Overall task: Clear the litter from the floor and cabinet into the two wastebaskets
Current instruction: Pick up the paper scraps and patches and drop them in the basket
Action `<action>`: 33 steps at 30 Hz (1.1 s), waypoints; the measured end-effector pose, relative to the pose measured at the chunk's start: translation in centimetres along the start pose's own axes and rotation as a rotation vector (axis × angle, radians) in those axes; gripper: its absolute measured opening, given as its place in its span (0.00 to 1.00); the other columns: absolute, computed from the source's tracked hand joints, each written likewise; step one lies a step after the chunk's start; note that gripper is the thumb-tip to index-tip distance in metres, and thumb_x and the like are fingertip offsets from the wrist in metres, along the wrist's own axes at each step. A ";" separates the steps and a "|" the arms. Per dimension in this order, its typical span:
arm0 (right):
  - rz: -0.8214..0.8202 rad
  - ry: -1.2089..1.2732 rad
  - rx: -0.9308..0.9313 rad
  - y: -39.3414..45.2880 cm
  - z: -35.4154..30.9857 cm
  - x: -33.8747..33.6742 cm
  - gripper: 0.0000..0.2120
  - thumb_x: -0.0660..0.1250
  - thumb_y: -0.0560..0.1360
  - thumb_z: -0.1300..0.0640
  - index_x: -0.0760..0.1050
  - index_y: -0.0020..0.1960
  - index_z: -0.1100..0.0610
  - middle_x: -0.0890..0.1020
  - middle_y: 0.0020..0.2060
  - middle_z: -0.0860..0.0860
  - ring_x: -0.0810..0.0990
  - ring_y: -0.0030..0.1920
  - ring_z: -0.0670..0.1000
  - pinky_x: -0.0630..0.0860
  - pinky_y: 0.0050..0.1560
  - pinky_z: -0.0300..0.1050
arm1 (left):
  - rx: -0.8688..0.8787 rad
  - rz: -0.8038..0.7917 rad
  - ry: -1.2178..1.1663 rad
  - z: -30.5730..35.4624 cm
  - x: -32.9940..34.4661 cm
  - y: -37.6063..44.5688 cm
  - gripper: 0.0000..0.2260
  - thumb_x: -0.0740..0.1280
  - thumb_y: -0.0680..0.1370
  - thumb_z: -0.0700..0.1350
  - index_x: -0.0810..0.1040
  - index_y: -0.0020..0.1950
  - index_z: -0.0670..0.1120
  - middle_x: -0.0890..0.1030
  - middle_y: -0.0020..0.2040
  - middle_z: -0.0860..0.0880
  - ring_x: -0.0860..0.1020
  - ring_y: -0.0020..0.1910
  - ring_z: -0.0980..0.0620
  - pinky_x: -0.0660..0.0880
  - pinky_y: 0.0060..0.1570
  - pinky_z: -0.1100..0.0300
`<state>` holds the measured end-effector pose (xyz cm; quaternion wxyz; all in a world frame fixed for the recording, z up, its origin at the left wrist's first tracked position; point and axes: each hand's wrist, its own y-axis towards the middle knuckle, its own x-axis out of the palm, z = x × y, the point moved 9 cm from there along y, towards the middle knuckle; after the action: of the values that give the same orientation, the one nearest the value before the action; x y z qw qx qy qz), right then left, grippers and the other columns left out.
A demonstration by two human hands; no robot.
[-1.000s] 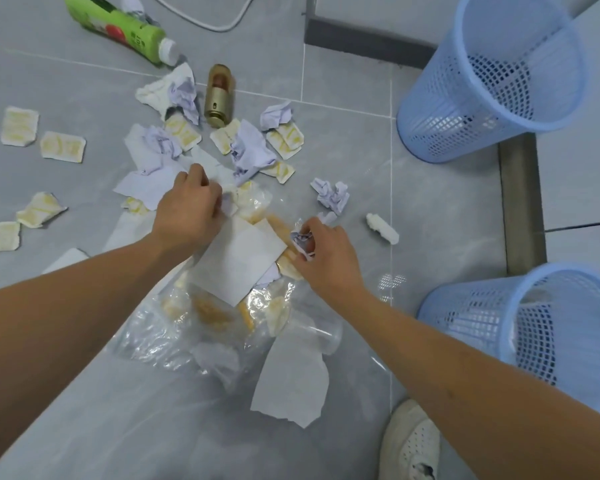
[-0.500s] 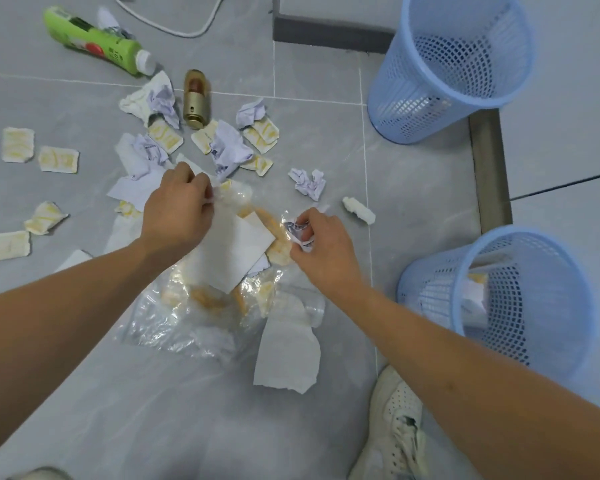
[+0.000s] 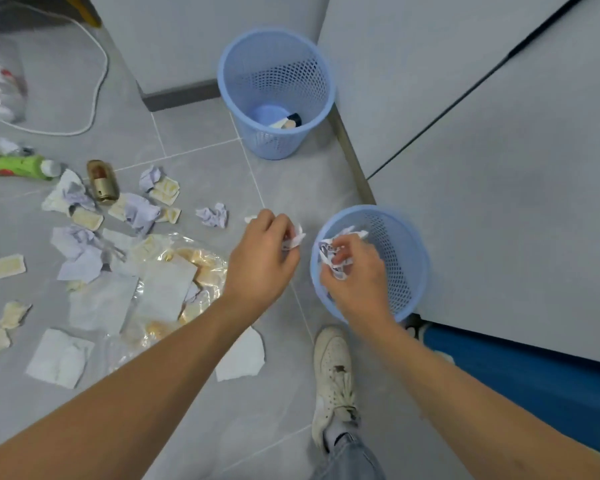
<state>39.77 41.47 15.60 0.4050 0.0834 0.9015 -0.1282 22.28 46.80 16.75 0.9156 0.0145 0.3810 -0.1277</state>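
My right hand (image 3: 355, 271) grips a crumpled printed paper wad (image 3: 333, 258) over the near blue wastebasket (image 3: 404, 244). My left hand (image 3: 262, 258) pinches a small white paper scrap (image 3: 296, 239) just left of that basket's rim. The far blue wastebasket (image 3: 274, 57) stands against the cabinet base, with a few items at its bottom. Litter covers the floor at left: crumpled lilac paper (image 3: 212, 215), yellowed wrappers (image 3: 165, 190), a clear plastic bag (image 3: 174, 271), white sheets (image 3: 59, 356), a gold can (image 3: 102, 181) and a green bottle (image 3: 14, 165).
Grey cabinet fronts (image 3: 499, 168) rise on the right behind both baskets. A white cable (image 3: 97, 84) loops on the floor at top left beside a clear plastic bottle (image 3: 0, 81). My white shoe (image 3: 333, 375) stands near the bottom centre. A torn white sheet (image 3: 241, 355) lies by my left forearm.
Both hands left the litter pile and swung right, each carrying paper. The right hand now hovers over the near basket; the left is beside its rim. The view turned right.
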 end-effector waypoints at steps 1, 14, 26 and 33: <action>0.011 -0.017 0.051 0.1 2.0 -1.4 0.14 0.74 0.72 0.57 0.75 0.55 0.49 0.78 0.47 0.46 0.77 0.49 0.48 0.78 0.51 0.49 | 0.011 -0.016 -0.011 1.5 1.6 0.6 0.06 0.68 0.77 0.47 0.71 0.48 0.50 0.70 0.48 0.52 0.72 0.45 0.50 0.72 0.37 0.53; -0.092 -0.141 -0.019 1.6 5.5 -4.0 0.08 0.71 0.75 0.59 0.77 0.53 0.52 0.78 0.49 0.45 0.76 0.52 0.49 0.77 0.48 0.48 | -0.151 -0.192 0.097 0.5 8.4 1.6 0.14 0.69 0.77 0.51 0.75 0.61 0.49 0.75 0.55 0.49 0.75 0.57 0.47 0.78 0.47 0.48; -0.330 -0.237 -0.090 10.0 -1.9 22.7 0.17 0.67 0.75 0.58 0.75 0.63 0.50 0.71 0.59 0.52 0.73 0.60 0.59 0.78 0.55 0.54 | -0.428 -0.124 0.201 -24.3 3.7 3.8 0.19 0.66 0.78 0.50 0.75 0.69 0.49 0.75 0.61 0.42 0.75 0.60 0.39 0.76 0.53 0.47; -0.294 -0.439 -0.102 15.2 4.3 29.9 0.23 0.72 0.75 0.54 0.71 0.68 0.49 0.69 0.61 0.55 0.67 0.61 0.60 0.77 0.50 0.53 | -0.304 -0.092 0.350 -30.8 8.2 9.2 0.23 0.68 0.78 0.55 0.71 0.73 0.56 0.67 0.67 0.42 0.69 0.64 0.38 0.75 0.54 0.45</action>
<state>27.00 56.02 -12.08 0.5713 -0.0986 0.7999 -0.1552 8.67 57.73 -11.48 0.8204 -0.1188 0.5492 -0.1059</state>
